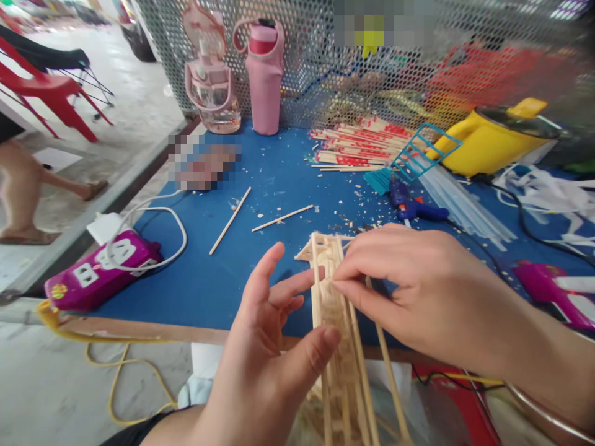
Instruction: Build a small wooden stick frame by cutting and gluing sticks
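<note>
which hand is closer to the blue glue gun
Right. The right hand is just below the blue glue gun in the picture, at the stick frame; the left hand is farther off, lower and to the gun's left.

Your long, narrow frame (338, 365) of pale wooden sticks runs lengthwise between your hands, its parallel rails joined by short crosspieces. Your left hand (264, 353) spreads along its left side, thumb over the rails, while its far end reaches just past the pinched fingertips of your right hand (404, 279), which meet on its upper side.
</note>
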The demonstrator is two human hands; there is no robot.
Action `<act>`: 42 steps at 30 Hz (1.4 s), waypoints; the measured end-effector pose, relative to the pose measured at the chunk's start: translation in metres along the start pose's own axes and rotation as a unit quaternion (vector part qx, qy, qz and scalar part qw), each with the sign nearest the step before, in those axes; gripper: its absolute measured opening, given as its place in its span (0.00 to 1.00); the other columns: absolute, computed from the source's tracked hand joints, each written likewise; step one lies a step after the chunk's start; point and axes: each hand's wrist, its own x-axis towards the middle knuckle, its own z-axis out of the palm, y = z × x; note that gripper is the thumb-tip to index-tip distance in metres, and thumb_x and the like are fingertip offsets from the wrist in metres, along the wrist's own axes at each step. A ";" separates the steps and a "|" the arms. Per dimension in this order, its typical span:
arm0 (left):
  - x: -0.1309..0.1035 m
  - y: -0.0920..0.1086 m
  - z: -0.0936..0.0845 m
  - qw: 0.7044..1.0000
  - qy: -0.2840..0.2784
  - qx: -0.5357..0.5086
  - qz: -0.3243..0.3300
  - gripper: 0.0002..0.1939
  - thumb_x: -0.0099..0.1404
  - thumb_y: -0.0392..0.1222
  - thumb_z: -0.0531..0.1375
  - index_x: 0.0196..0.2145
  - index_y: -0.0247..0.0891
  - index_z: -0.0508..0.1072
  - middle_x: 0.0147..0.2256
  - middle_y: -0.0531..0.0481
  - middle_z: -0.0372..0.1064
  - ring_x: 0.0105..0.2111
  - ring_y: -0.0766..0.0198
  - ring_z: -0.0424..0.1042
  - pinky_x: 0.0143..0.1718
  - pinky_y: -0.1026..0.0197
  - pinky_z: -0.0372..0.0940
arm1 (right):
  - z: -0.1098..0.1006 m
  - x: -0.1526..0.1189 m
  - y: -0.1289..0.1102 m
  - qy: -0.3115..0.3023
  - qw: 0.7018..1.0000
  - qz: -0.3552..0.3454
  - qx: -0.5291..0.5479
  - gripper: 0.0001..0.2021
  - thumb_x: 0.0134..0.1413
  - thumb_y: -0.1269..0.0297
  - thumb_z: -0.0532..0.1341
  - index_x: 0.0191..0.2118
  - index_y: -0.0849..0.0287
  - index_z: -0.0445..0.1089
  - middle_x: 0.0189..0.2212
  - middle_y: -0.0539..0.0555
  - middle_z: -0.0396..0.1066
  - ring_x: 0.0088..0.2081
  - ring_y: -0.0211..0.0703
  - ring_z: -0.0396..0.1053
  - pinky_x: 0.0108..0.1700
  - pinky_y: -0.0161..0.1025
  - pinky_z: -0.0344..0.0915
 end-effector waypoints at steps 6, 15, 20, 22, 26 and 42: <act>0.001 0.002 0.002 1.000 -0.005 -0.014 0.004 0.39 0.58 0.36 0.65 0.61 0.52 0.52 0.52 0.48 0.70 0.52 0.54 0.68 0.60 0.45 0.53 | -0.006 0.006 -0.003 -0.042 0.998 0.029 -0.030 0.09 0.51 0.71 0.59 0.24 0.57 0.74 0.21 0.48 0.69 0.27 0.39 0.66 0.31 0.38 0.56; 0.002 0.000 0.000 0.999 -0.011 -0.032 -0.002 0.37 0.58 0.35 0.65 0.60 0.51 0.53 0.52 0.48 0.70 0.54 0.54 0.67 0.61 0.44 0.52 | 0.001 0.002 -0.005 0.002 0.998 0.060 0.024 0.09 0.50 0.73 0.59 0.22 0.58 0.70 0.20 0.46 0.68 0.24 0.35 0.63 0.28 0.36 0.54; 0.003 0.001 0.001 0.999 -0.017 -0.046 -0.010 0.36 0.58 0.35 0.65 0.59 0.51 0.54 0.53 0.48 0.70 0.52 0.54 0.68 0.60 0.45 0.54 | 0.005 -0.001 -0.006 0.028 0.996 0.074 0.033 0.08 0.49 0.74 0.61 0.22 0.58 0.70 0.19 0.45 0.66 0.23 0.33 0.61 0.28 0.34 0.55; 0.003 0.002 0.002 0.998 -0.026 -0.059 -0.018 0.36 0.58 0.35 0.65 0.59 0.50 0.53 0.52 0.47 0.70 0.51 0.53 0.69 0.59 0.44 0.56 | 0.005 -0.002 -0.006 0.035 0.995 0.078 0.043 0.08 0.49 0.74 0.61 0.22 0.59 0.69 0.19 0.45 0.66 0.23 0.32 0.61 0.28 0.33 0.55; 0.002 0.003 0.002 0.994 -0.045 -0.091 -0.035 0.37 0.59 0.33 0.64 0.60 0.48 0.51 0.48 0.45 0.73 0.51 0.54 0.70 0.57 0.46 0.58 | 0.007 -0.004 -0.007 0.052 0.992 0.092 0.063 0.08 0.47 0.74 0.63 0.22 0.59 0.66 0.20 0.44 0.66 0.24 0.30 0.62 0.27 0.31 0.55; 0.002 0.002 0.004 0.994 -0.034 -0.088 -0.046 0.37 0.60 0.34 0.64 0.61 0.48 0.51 0.45 0.46 0.75 0.48 0.55 0.73 0.51 0.51 0.65 | 0.017 -0.011 -0.008 0.116 0.983 0.102 0.097 0.11 0.46 0.77 0.62 0.20 0.59 0.62 0.19 0.43 0.64 0.23 0.30 0.61 0.26 0.30 0.57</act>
